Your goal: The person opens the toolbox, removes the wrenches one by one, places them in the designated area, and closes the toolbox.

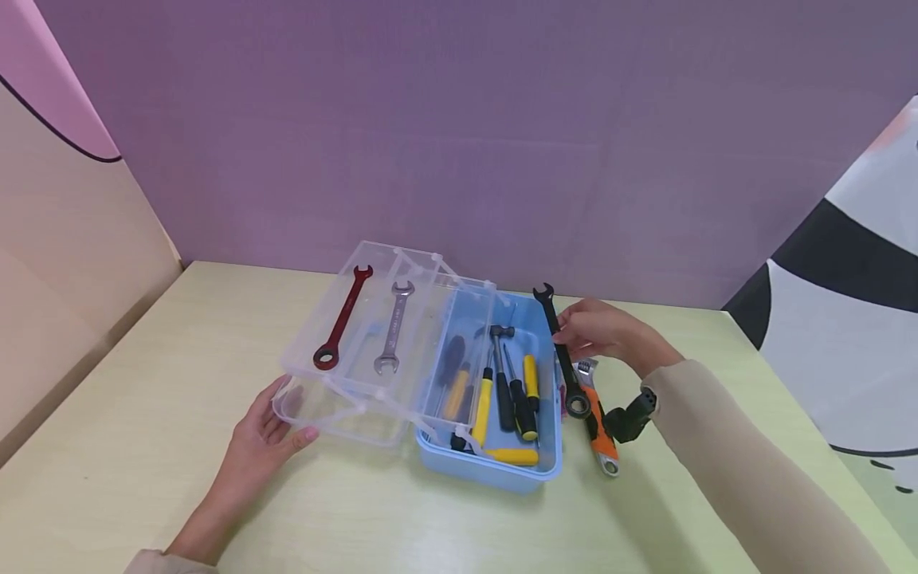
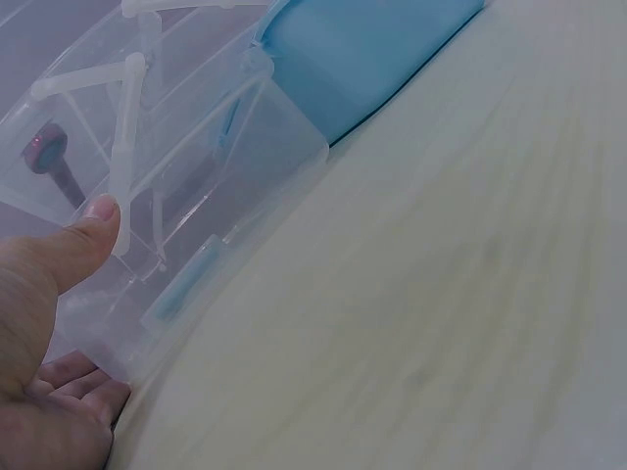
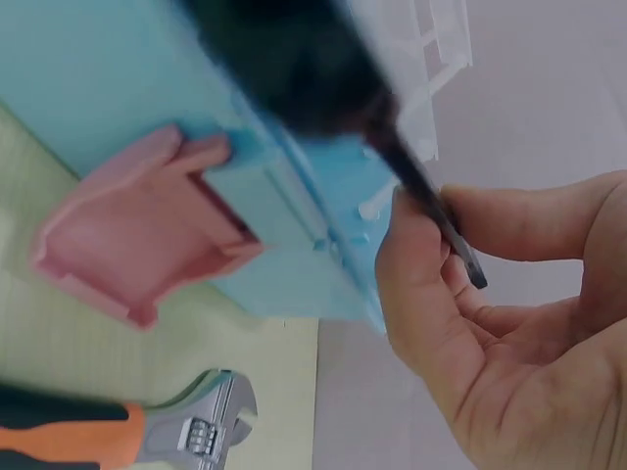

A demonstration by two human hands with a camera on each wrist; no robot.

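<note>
Head view: blue toolbox [image 1: 488, 472] open on a pale green worktop [image 1: 143, 414], with its two clear trays swung out to the left on hinged arms. In the upper clear tray [image 1: 423, 279], a red wrench [image 1: 343, 328] and a silver wrench [image 1: 393, 328] side by side. In the blue base, a small hammer [image 1: 499, 332] and several yellow-and-black screwdrivers [image 1: 505, 395], apparently already stowed. At the box's right wall, right hand [image 1: 602, 331] pinching the shaft of a black wrench [image 1: 563, 359] between thumb and fingers, open end up, ring end low just outside the box, not yet inside any compartment. Beside that ring end, flat on the worktop and untouched, an orange-handled adjustable wrench [image 1: 598, 422]. At the left, left hand [image 1: 261, 442] grasping the near corner of the lower clear tray [image 1: 337, 422], thumb on its wall and fingers underneath, seemingly steadying the box. Left wrist view: same thumb pressed on the clear plastic, fingers tucked below. Right wrist view: thin dark shaft clamped between thumb and fingertips, close to the blue wall and a pink latch [image 3: 137, 245]. Judged from this layout: most tools housed, two wrenches outside the box, one of them in hand, and trays not folded shut.
</note>
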